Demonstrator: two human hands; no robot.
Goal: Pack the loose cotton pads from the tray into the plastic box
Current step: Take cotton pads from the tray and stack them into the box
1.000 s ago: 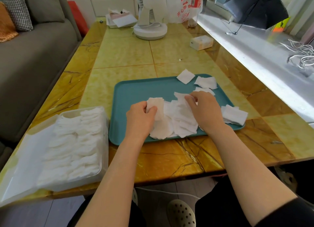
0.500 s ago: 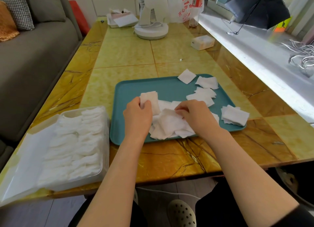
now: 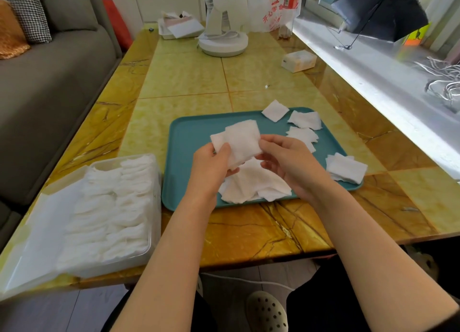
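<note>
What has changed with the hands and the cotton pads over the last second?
Both hands came up off the tray. The left hand and right hand now hold a small bunch of cotton pads lifted above the pile, which they were pressing and gathering a second ago. The scattered pads at the tray's far right and the plastic box stayed put.

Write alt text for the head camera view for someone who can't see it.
Both hands, left hand and right hand, hold a small stack of cotton pads above a teal tray with more loose pads. A clear plastic box of pads sits to its left.
</note>
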